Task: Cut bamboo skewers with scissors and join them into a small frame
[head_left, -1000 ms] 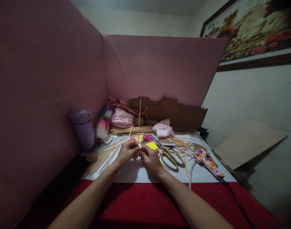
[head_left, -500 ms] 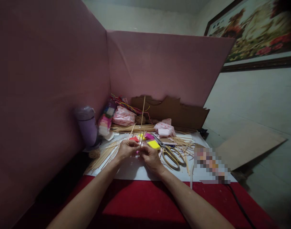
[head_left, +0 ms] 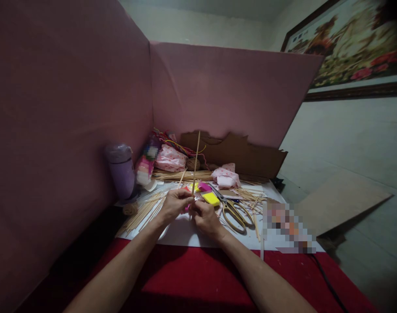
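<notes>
Between my two hands a thin wooden stick stands nearly upright above the white sheet. My left hand pinches it between thumb and fingers. Just below and to the right, my right hand is closed on the lower part of the stick. A shorter piece seems to lie against the stick near my fingertips; its lower end is hidden by the hands. Right of my right hand are a yellow packet and scissors with gold handles. A magenta piece lies behind them.
Loose sticks lie at the left, with a twine ball beside them. A purple cup stands near the pink partition. Torn cardboard leans at the back. Short stick pieces lie right. A black cord runs off the front.
The shorter piece beside the tall stick has come closer against it. Both hands stay nearly in place, still gripping. The whole view has shifted slightly.
</notes>
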Tool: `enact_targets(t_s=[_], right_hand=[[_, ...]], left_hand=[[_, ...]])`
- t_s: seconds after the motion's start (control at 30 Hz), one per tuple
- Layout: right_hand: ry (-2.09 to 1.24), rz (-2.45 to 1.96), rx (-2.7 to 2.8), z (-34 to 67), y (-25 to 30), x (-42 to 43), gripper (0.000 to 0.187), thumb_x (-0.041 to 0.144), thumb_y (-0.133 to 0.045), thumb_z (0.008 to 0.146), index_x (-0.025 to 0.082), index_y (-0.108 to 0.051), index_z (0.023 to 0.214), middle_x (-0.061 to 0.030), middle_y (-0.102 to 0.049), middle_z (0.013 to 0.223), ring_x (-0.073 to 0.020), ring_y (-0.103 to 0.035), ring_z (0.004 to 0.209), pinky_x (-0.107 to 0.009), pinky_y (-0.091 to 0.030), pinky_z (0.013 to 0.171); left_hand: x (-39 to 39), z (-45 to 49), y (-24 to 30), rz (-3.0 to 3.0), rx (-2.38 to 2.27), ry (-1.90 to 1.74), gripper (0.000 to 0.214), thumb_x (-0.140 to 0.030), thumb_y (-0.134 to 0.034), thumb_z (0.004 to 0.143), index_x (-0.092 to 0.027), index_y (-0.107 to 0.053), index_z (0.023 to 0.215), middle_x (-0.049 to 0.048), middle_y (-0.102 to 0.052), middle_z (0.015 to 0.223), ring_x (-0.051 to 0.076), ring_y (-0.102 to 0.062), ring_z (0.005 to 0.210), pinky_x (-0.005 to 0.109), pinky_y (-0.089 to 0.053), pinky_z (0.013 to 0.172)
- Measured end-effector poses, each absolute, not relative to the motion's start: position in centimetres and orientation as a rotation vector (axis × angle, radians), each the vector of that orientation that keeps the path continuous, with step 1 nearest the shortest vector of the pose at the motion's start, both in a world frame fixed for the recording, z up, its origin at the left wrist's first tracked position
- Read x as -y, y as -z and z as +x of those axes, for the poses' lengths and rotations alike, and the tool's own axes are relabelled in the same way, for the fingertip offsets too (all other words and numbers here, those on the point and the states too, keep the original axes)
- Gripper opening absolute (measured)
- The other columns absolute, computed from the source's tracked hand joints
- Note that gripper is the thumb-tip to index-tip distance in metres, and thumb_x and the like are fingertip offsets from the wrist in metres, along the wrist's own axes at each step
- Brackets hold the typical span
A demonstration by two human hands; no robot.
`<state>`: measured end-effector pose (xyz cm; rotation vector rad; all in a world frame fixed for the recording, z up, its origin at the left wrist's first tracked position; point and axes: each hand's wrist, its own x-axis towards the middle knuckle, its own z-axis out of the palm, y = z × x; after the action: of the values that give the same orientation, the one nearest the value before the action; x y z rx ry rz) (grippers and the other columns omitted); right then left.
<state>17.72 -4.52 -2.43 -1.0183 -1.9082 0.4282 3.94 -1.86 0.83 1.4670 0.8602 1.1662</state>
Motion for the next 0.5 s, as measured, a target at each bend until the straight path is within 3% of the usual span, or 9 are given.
enact_targets(t_s=[0.23, 0.5], right_hand=[[-0.404, -0.974, 1.927, 17.31, 2.69, 4.61, 0.017, 0.009, -0.045, 0.078, 0.017, -0.058, 0.069, -0.0005, -0.059, 0.066, -0.0120, -0.049, 0.059, -0.022, -0.036, 0.058], [-0.420, -0.947, 1.932, 17.76, 2.49, 4.21, 0.016, 0.013, -0.048, 0.076, 0.018, -0.057, 0.064, -0.0003, -0.058, 0.063, -0.0128, -0.049, 0.059, -0.022, -0.036, 0.059]], left_hand=[[2.36, 4.24, -1.30, 1.493, -0.843, -1.254, 0.031, -0.043, -0.070, 0.060, -0.013, -0.062, 0.064, -0.0029, -0.052, 0.046, 0.007, -0.045, 0.039, 0.021, -0.036, 0.039], [2.51, 4.80, -0.85, 1.546, -0.851, -1.317, 0.017, -0.028, -0.065, 0.063, -0.015, -0.058, 0.054, -0.0031, -0.050, 0.047, 0.007, -0.043, 0.042, 0.021, -0.035, 0.042]])
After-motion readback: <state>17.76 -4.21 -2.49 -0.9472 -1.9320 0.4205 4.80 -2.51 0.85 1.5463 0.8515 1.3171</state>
